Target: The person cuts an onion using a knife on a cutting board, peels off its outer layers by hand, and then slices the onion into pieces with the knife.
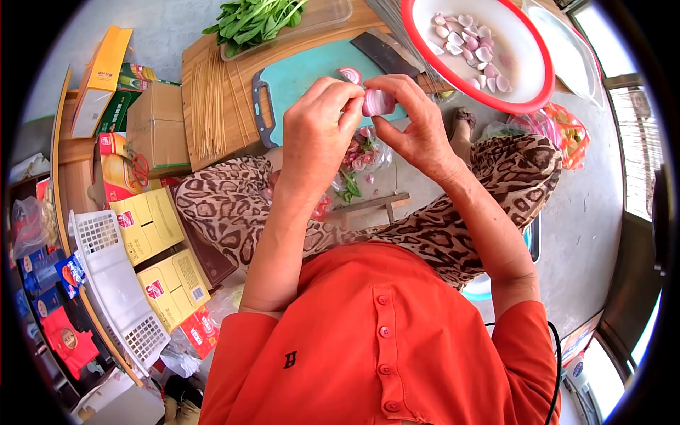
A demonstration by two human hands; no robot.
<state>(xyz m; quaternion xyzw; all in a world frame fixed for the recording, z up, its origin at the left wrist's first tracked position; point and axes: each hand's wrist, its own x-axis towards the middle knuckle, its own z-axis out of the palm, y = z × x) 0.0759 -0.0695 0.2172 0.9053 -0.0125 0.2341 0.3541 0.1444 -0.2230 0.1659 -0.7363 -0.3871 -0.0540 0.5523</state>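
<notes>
A purple-and-white onion piece (pixel 379 103) is pinched between the thumb and fingers of my right hand (pixel 414 134). My left hand (pixel 316 124) is closed beside it, its fingertips close to the piece; whether it grips anything is hidden. Just beyond the hands, a cut onion slice (pixel 349 74) shows over the teal cutting board (pixel 301 74). A cleaver (pixel 388 53) lies at the board's right side. The white bowl with a red rim (pixel 544 60) holds several onion pieces (pixel 482 46).
Skewers (pixel 207 103) and a tray of leafy greens (pixel 256 21) sit on the wooden table (pixel 195 57). Onion skins (pixel 363 156) lie below, between the legs. Boxes (pixel 159 120) and a white basket (pixel 110 273) stand left; plastic bags (pixel 563 131) lie right.
</notes>
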